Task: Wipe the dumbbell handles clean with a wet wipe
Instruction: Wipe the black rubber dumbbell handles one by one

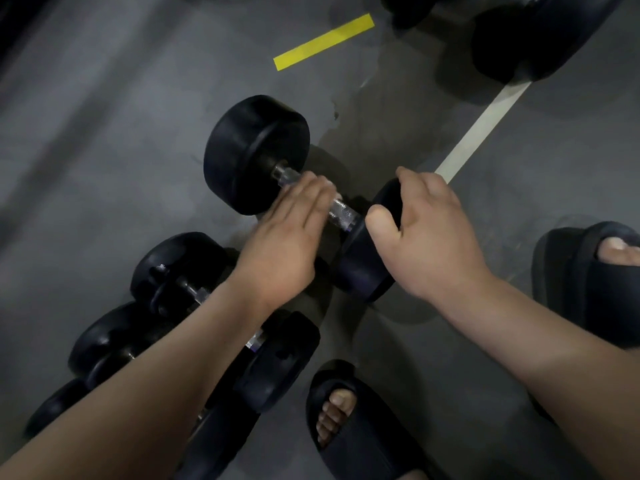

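A black dumbbell (254,152) with a knurled chrome handle (341,213) lies slanted on the grey floor in the middle of the view. My left hand (289,237) lies over the middle of the handle, fingers bent down round it. My right hand (427,233) grips the top of the dumbbell's near black head (363,265), thumb on its inner face and fingers over its far rim. No wet wipe shows; whatever is under my left palm is hidden.
More black dumbbells (180,268) lie in a row at lower left under my left forearm. Large black weights (533,39) stand at the top right. Yellow tape (323,41) and a white line (483,129) mark the floor. My feet in black slides (349,431) are at bottom right.
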Available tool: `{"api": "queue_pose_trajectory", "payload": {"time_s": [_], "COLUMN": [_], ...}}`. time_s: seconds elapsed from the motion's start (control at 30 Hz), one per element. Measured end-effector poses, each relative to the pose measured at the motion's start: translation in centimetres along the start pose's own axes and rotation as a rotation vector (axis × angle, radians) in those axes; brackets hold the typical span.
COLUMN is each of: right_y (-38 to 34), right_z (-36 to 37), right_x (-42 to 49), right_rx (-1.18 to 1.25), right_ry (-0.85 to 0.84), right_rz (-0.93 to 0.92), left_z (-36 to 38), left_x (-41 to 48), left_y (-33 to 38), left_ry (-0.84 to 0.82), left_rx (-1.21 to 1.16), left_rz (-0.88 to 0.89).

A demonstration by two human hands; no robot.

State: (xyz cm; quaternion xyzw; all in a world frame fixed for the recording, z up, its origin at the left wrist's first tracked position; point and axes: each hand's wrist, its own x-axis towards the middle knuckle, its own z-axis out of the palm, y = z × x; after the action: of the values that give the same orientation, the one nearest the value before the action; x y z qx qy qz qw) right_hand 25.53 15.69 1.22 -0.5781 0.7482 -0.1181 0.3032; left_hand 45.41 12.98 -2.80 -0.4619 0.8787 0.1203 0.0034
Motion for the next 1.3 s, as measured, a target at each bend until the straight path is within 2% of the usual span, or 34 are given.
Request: {"api": "queue_pose_trajectory", "payload": {"time_s": [0.1,0.27,0.43,0.63,0.7,0.83,1.0,1.17,1.3], "right_y": [-0.1,0.3,1.4,1.9,2.2,2.3,2.5,2.0,2.0], "right_z": [0.3,0.8,1.1,1.0,1.3,1.7,2.0,2.4,2.2], "right_x": [-0.5,-1.4,-2.5,-4.1,-4.5,-5.1,-5.7,-6.3,-6.2], "right_rx": [-0.005,-0.02,0.001,-0.02,-0.007,0.029,0.03,0.01,0.009], "right_ry": [0.02,0.038,0.03,-0.067,-0.07,-0.097,-0.113,-0.107,-0.113], "right_rz": [-0.041,-0.112,-0.214,-0.298,-0.314,-0.333,-0.361,-0.358,-0.361], "left_z": [-0.1,-0.5,-0.2,-0.3,-0.1,-0.2,-0.9,-1.2,-1.2], "left_x": [0.0,0.4,-0.4,-1.0,-1.4,-2.2,-1.9,-2.8,-2.5], "left_y": [-0.7,-1.9,-1.8,-2.5,-1.8,-1.2,-2.3,-0.7,-1.6], "left_ry": [-0.024,0.027,-0.04,-0.003,-0.019,-0.081,-0.081,-0.137,-0.124], "left_rx": [0.015,0.041,-0.008,0.013,-0.027,-0.086,-0.005,-0.056,0.069], "left_rz": [0.091,-0.073,0.063,-0.108,-0.075,0.118,-0.051,0.134,0.002]}}
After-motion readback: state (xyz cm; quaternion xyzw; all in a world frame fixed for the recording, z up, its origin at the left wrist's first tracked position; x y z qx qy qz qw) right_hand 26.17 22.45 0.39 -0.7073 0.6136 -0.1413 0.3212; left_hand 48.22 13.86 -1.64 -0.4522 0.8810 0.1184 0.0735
